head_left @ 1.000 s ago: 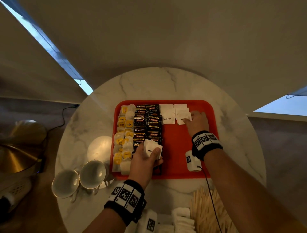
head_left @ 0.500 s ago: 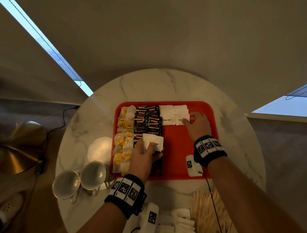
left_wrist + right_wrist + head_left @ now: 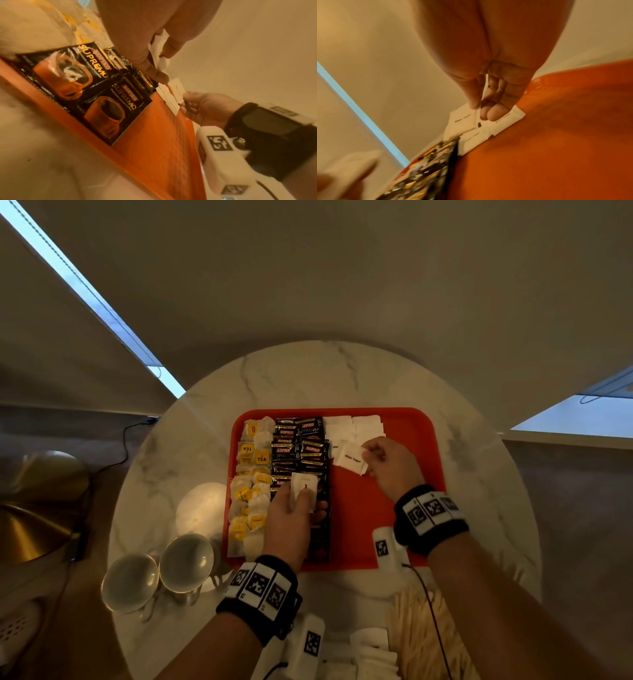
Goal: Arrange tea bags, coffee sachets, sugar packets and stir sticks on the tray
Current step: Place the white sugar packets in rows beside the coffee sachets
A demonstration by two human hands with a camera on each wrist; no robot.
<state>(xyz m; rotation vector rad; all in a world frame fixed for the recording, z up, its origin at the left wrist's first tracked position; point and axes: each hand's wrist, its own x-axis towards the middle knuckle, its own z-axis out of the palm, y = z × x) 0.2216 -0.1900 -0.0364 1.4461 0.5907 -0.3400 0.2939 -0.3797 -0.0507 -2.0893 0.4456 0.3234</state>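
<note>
A red tray (image 3: 421, 433) lies on a round marble table (image 3: 308, 378). Tea bags (image 3: 251, 474) with yellow tags fill its left column. Beside them run black coffee sachets (image 3: 298, 446), then white sugar packets (image 3: 356, 426) at the far middle. My left hand (image 3: 291, 518) holds a small stack of white sugar packets (image 3: 303, 491) above the coffee sachets. My right hand (image 3: 390, 463) pinches one sugar packet (image 3: 352, 458), tilted, just in front of the laid sugar packets. In the right wrist view thumb and fingertips (image 3: 488, 112) press a packet (image 3: 465, 119) edge.
Two upturned glass cups (image 3: 157, 573) and a white saucer (image 3: 202, 505) stand left of the tray. Wooden stir sticks (image 3: 428, 635) and more white packets (image 3: 373, 648) lie at the table's near edge. The tray's right half (image 3: 387, 515) shows bare red.
My right hand has drawn back from the sugar rows and now holds a tilted packet. My left hand has shifted slightly forward, its stack turned more upright.
</note>
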